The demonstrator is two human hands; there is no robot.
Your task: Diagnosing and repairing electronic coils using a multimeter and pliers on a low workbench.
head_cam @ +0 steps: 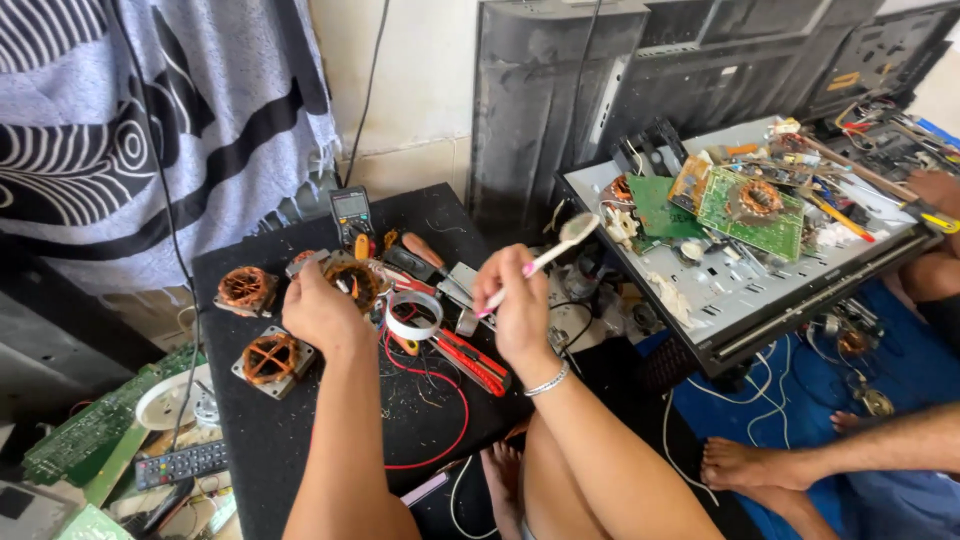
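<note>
My left hand grips a small motor with copper windings over a black work board. My right hand holds a worn toothbrush with a pink and white handle, its bristle head raised to the upper right, away from the motor. A bracelet circles my right wrist. Between my hands lie a roll of white tape and red-handled pliers. Red wire loops across the board.
Two more copper-wound motors sit left on the board, a multimeter at its far edge. A remote control and circuit boards lie lower left. An opened television chassis with green boards stands right; another person's arm and feet are lower right.
</note>
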